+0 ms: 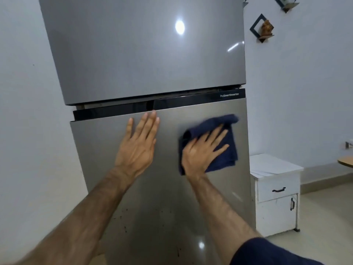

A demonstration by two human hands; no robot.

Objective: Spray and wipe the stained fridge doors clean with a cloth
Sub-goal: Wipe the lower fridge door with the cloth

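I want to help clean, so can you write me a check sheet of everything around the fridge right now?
Surface: lower fridge door, steel grey, dark specks and drips low down; upper fridge door shows only light glare.
Job's things: dark blue cloth pressed flat on the lower door, near its top right. Spray bottle: nothing seen.
Clutter: nothing seen on the doors.
Hands: left hand flat on the lower door, fingers straight; right hand spread over the cloth, pressing it.
Cables: nothing seen.
Surroundings: white cabinet right of the fridge; diamond wall shelf with a small figurine; pale walls.
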